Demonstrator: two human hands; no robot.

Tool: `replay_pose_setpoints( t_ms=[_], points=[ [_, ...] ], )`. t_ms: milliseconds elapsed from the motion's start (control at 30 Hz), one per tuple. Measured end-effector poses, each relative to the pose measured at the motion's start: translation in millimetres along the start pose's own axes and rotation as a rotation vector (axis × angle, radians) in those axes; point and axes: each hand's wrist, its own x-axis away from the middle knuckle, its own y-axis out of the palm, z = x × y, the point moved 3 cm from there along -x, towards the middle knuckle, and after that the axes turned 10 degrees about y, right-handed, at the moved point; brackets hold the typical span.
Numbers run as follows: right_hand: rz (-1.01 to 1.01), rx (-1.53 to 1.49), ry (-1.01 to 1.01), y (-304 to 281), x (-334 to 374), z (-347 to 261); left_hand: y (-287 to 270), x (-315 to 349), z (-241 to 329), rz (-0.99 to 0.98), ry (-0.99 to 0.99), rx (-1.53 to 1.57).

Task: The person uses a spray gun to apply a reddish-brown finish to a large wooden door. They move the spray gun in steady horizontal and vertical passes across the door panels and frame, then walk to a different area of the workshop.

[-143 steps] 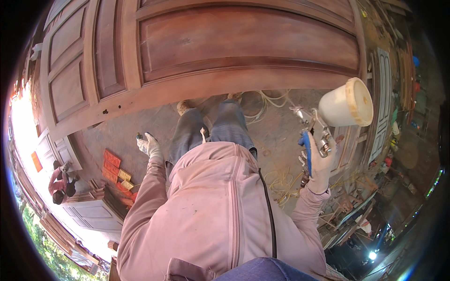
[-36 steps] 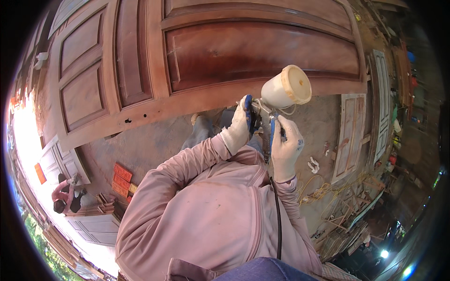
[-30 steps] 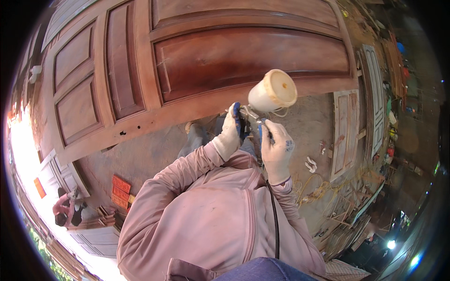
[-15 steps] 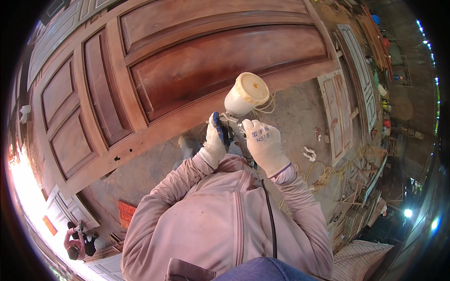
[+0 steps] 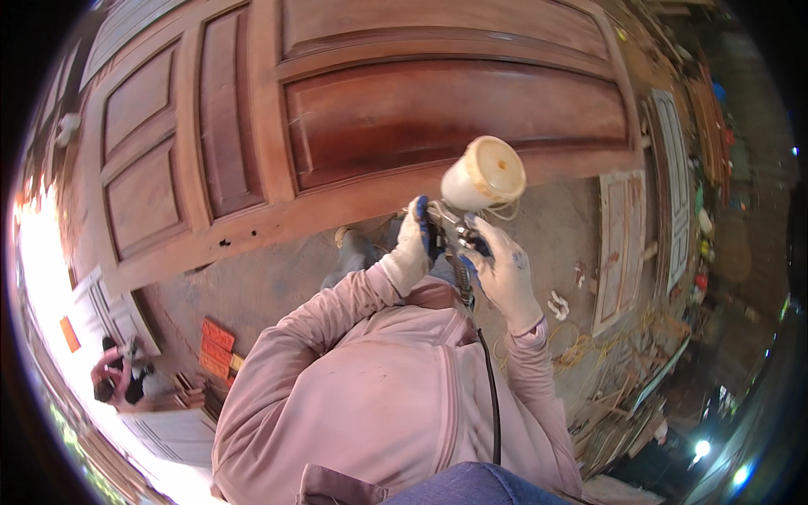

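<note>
Spray gun (image 5: 460, 232) with a cream cup (image 5: 482, 175) is just right of center frame. The left hand (image 5: 411, 251) has its grip wrapped around it; right hand (image 5: 507, 273) is right up against it, can't tell if that grip's pinching. Big brown door (image 5: 454, 101) up top.

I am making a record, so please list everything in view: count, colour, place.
Large panelled wooden door: one, reddish-brown, across the top
Metal spray gun: one, silvery, between the grips
Round lidded plastic cup: one, cream, on the gun
Smaller panelled door: one, brown and whitish, right
Long panelled door: one, pale grey, far right
Tangled thin hose: count unclear, yellow, lower right
Flat rectangular pieces: several, orange-red, left
Stacked wooden pieces: uncountable, brown, lower right
Another person: one, pink top, far left
Zipped fabric jacket: one, pink, lower middle
Left gloved grip: one, white, around the gun
Right gloved grip: one, white, at the gun
</note>
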Motion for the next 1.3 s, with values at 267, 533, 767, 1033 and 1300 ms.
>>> replay_pose_setpoints(
  t_ms=[267,533,767,1033,1300],
  points=[
    [-0.027,-0.275,0.146,50.1,14.0,24.0,-0.5,-6.4,-12.3,0.108,-0.032,-0.041],
    [-0.146,-0.306,-0.009,65.5,-1.7,9.8,38.9,46.6,29.9,0.078,0.021,-0.274],
    [-0.197,-0.276,-0.137,53.4,-15.8,-30.2,-46.8,42.1,50.9,-0.382,0.95,-1.119],
    [-0.293,-0.09,-0.291,31.5,-65.1,-90.7,-175.1,127.3,148.0,0.252,1.023,-1.183],
    [-0.611,-0.076,-0.275,46.4,-103.6,-124.2,-328.5,193.0,172.6,0.95,0.844,-0.208]
  ],
)
